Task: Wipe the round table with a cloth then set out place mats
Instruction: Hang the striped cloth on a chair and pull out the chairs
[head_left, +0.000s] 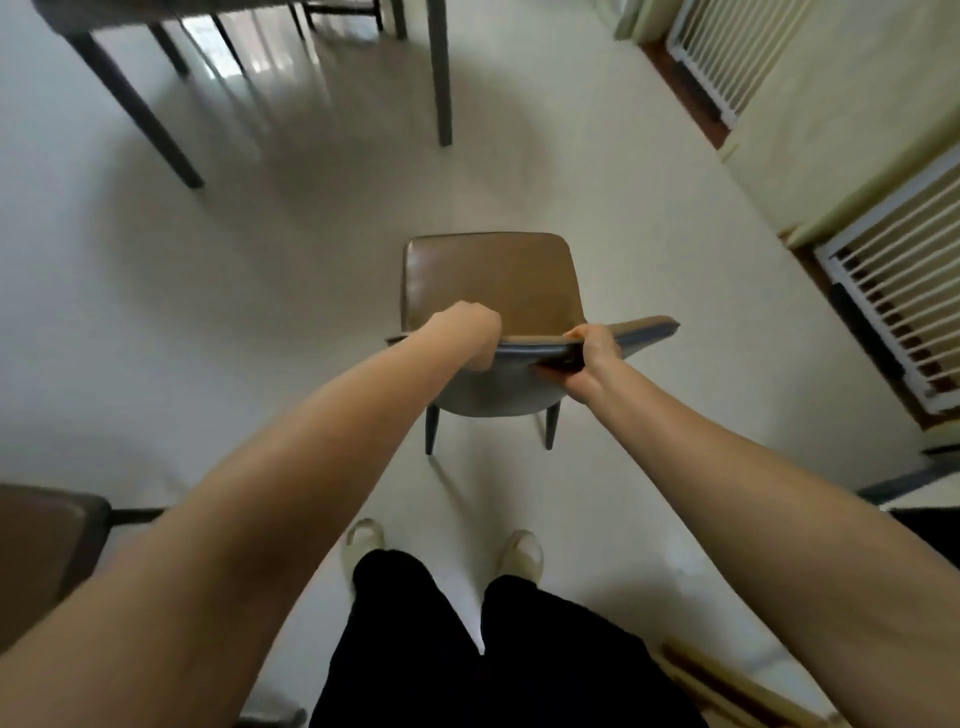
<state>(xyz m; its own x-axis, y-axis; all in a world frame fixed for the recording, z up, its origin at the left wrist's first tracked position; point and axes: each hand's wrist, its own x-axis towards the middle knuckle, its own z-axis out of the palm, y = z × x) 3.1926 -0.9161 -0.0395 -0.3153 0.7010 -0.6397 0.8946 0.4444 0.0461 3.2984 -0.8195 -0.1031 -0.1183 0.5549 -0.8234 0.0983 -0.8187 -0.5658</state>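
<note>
Tan leather chair (493, 283) is what my left hand (467, 338) and right hand (592, 358) grip by its backrest, fingers curled tight, seemingly positioning it toward the table (130, 15) ahead; no cloth or mats visible, so fetching them comes next.

No legible text, label, brand, number or sign on any surface; frame soft and slightly blurred throughout.

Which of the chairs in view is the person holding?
The brown-seated chair at frame centre: the left hand and right hand both grip its backrest top. The other chair, at the lower left edge, is untouched.
</note>
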